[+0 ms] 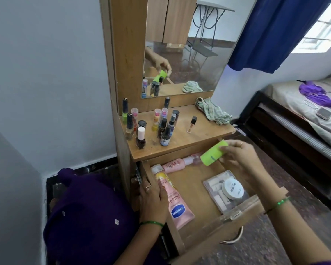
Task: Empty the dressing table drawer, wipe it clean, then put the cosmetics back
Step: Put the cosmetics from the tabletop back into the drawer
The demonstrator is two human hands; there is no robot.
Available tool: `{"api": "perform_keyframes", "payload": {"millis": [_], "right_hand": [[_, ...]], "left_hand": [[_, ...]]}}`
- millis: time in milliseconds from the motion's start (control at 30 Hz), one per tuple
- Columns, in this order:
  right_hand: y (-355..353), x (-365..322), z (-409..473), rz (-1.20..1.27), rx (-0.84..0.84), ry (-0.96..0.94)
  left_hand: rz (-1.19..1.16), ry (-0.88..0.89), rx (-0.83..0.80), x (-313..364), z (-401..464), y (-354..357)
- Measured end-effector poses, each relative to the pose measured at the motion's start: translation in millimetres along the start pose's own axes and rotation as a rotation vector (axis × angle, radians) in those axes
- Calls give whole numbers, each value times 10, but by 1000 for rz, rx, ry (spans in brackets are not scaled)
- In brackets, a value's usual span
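I see the open drawer (191, 190) at 6 o'clock, the Vaseline tube (177, 205) along its left side. My left hand (153, 199) rests fingers-relaxed on that wall. At 3 o'clock my right hand (239, 155) pinches a green container (213, 153) over the drawer's back.

daylight from window (321, 27) upper right | soft shadows | edges bowed | mild blur
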State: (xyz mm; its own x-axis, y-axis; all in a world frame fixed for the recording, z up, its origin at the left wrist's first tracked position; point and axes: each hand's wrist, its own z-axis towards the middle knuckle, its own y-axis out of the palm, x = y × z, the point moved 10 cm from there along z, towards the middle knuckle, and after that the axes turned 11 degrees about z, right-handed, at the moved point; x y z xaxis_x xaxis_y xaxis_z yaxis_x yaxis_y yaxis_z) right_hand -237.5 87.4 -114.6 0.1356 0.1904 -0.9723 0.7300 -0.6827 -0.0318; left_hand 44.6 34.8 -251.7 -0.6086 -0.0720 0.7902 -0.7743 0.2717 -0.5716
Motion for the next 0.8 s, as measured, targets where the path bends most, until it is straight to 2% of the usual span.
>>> {"api": "perform_keyframes", "payload": {"millis": [167,400,800], "right_hand": [[-106,530,184,-59,54,171],[-69,813,247,143,111,396],[-95,982,316,48,210,435]], "left_hand": [[-13,-22,-20,-47,14,31],[-50,-24,-38,-99,22,53],[-39,6,-33,-86,46,93]]}}
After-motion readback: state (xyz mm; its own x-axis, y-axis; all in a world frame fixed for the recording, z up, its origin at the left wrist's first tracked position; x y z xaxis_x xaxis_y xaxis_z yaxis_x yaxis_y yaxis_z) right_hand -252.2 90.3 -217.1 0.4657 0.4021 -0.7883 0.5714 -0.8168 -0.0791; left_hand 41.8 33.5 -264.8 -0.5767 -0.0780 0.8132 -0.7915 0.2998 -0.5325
